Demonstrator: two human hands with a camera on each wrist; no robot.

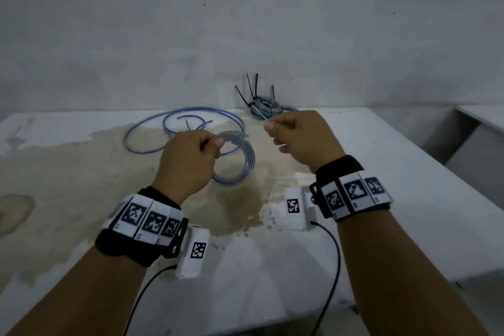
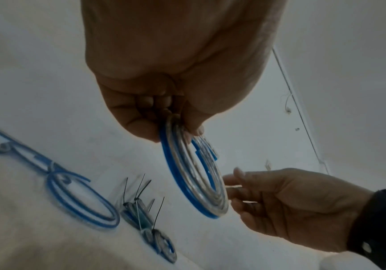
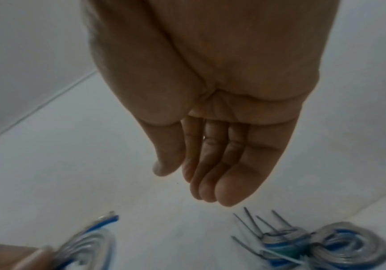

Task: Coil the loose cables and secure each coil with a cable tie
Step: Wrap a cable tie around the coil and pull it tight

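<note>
Stained white counter fills the frame; mid-frame, the left hand grips the coil, the right hand pinches a cable tie. Keep loops tight while threading.

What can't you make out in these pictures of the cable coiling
- Whether the right hand pinches a tie: thin pale strip in the head view, too small; its own wrist view hides it behind the fingers.
- Number of ties on the finished coils: blurred.
- Left hand's held coil: untied or tied, unclear.

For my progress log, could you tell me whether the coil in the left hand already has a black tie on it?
No: the coil the left hand grips shows no tie.
</note>
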